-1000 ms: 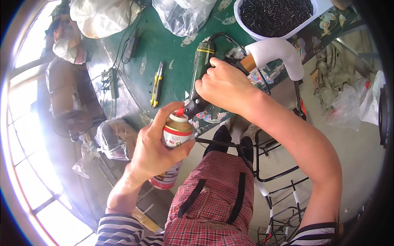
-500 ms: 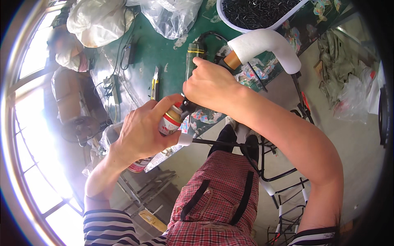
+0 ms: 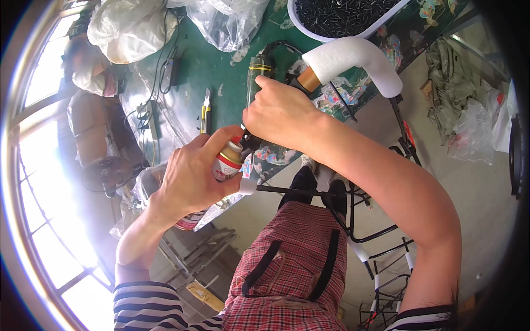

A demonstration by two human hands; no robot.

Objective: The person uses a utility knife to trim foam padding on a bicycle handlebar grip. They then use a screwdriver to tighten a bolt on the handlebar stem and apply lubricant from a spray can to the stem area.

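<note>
My left hand [image 3: 185, 176] is wrapped around a red, white and gold spray can [image 3: 225, 169], held tilted, with the index finger at its red nozzle [image 3: 236, 139]. Just beyond the nozzle, my right hand [image 3: 284, 113] is closed in a fist over a black part [image 3: 252, 144]; most of that part is hidden under the fingers. A clear cylinder with yellow bands [image 3: 259, 67] lies by the right knuckles. Right of that hand, a black metal frame [image 3: 287, 191] carries a bent white foam sleeve [image 3: 353, 54] with a brown end [image 3: 308, 80].
On the green table [image 3: 221, 77] lie a yellow and black utility knife [image 3: 206, 115], cables and a power strip [image 3: 149, 118]. A white tub [image 3: 291, 16] of black screws and plastic bags [image 3: 130, 33] stand at the back. More black frames [image 3: 386, 287] are on the floor at right.
Both hands and the can keep nearly the same pose. The whole view has shifted slightly, with the table things and the foam sleeve a little further left and up.
</note>
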